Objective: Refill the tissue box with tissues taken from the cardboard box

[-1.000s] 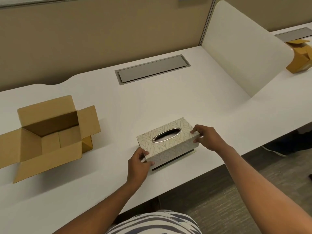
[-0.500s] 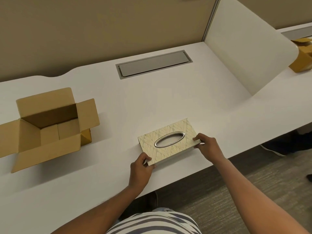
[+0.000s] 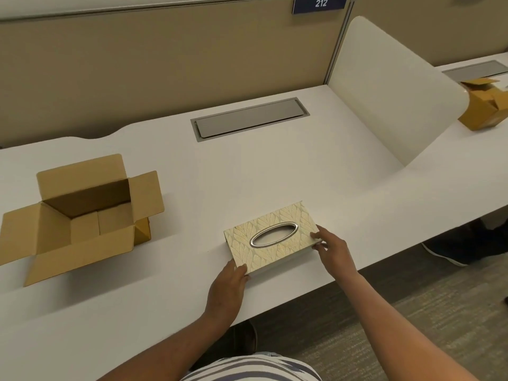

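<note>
A cream tissue box (image 3: 272,236) with a leaf pattern and a silver oval opening lies flat on the white desk (image 3: 220,171), near its front edge. My left hand (image 3: 228,284) grips its near left corner. My right hand (image 3: 331,248) holds its right end. Off to the left stands a brown cardboard box (image 3: 82,218), flaps open; its inside shows only bare cardboard. I see no tissues anywhere.
A grey cable hatch (image 3: 248,118) is set into the desk behind the tissue box. A white divider panel (image 3: 390,92) stands at the right, with another cardboard box (image 3: 483,105) beyond it. The desk's front edge runs just below my hands.
The tissue box cover was raised above its dark base a second ago; it has come down and now sits flat and closed on the desk. Both hands stay on its ends.
</note>
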Demonstrator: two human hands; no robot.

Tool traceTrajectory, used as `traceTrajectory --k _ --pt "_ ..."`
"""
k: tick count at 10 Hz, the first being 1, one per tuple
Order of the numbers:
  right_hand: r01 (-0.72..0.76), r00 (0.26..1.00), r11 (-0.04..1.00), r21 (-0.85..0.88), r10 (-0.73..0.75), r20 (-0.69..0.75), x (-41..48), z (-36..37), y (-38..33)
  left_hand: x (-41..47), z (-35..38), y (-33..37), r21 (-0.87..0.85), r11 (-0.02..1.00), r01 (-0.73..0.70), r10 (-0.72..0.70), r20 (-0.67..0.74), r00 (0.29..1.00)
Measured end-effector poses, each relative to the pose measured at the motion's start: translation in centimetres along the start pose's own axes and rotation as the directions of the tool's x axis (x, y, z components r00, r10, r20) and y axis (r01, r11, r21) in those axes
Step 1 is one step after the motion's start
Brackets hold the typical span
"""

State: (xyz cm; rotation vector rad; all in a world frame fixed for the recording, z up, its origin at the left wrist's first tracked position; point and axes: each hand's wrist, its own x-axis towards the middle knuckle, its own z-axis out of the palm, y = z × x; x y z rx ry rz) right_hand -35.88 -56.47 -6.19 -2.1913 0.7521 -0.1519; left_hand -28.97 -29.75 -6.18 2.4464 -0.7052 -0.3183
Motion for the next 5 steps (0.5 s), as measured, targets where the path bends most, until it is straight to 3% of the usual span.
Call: traceTrajectory --k 1,3,5 --pt "0.053 0.998 0.985 -0.165 -0.057 -0.024 -0.3 0.3 0.0 -0.1 -0.1 0.0 0.174 0.985 -0.018 0.021 -0.02 1.0" --pt "0.077 0.974 0.914 -0.398 -0.155 -0.168 -0.2 1.4 -2.2 0.1 -2.0 0.6 0.096 0.993 0.071 -0.066 -0.061 0.996" --pt "0.233 0.923 0.891 -0.39 -0.329 -0.201 1.2 6.3 -7.8 2.1 -5.6 -1.2 0.088 0.986 0.142 -0.136 -0.071 0.988"
